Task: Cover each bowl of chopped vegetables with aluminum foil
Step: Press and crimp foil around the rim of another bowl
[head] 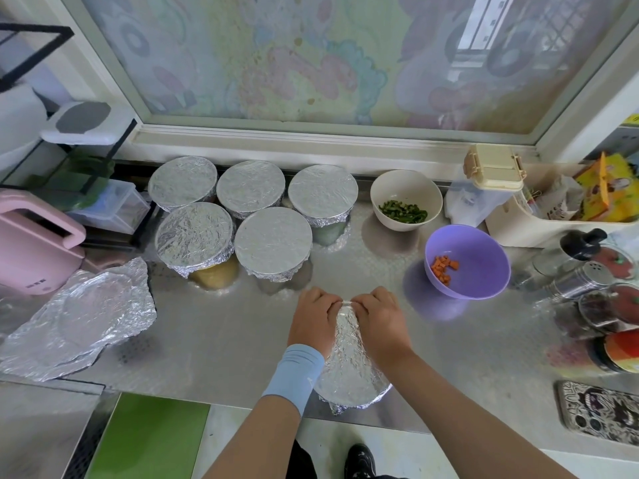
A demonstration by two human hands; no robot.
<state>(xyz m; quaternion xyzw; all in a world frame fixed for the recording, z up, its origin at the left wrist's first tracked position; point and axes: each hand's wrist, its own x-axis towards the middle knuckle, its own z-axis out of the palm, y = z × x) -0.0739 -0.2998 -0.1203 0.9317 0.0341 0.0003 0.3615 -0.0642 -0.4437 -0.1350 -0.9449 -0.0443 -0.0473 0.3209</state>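
- L hand & R hand: side by side, knuckles nearly touching, fingers curled down over the far rim of a bowl. Both grip the foil cover there, crimping it under the edge. The bowl itself is almost fully hidden by foil; it sits right under the hands, at the near edge of the tabletop.
- Spare foil sheet: crumpled, flat on the tabletop, well to the left of the L hand. Its long axis runs roughly from near-left to far-right. L hand is clearly the closer one.
- Five foil-covered bowls: packed together beyond the hands and to the left, 3 at the back, 2 in front. Look done.
- Purple bowl: uncovered, just beyond and to the right of the R hand, near it; closest open bowl.
- White bowl: uncovered, farther out than the purple one, beyond-right of the R hand.
- Green veg: chopped bits in the white bowl.
- Carrot bits: small heap in the purple bowl, on the side nearest the hands.
- Judgement: this bowl is almost sealed; 2 left. The next move prob turns on foil lying left and open bowls right, so L hand for the sheet, R hand for the purple bowl.
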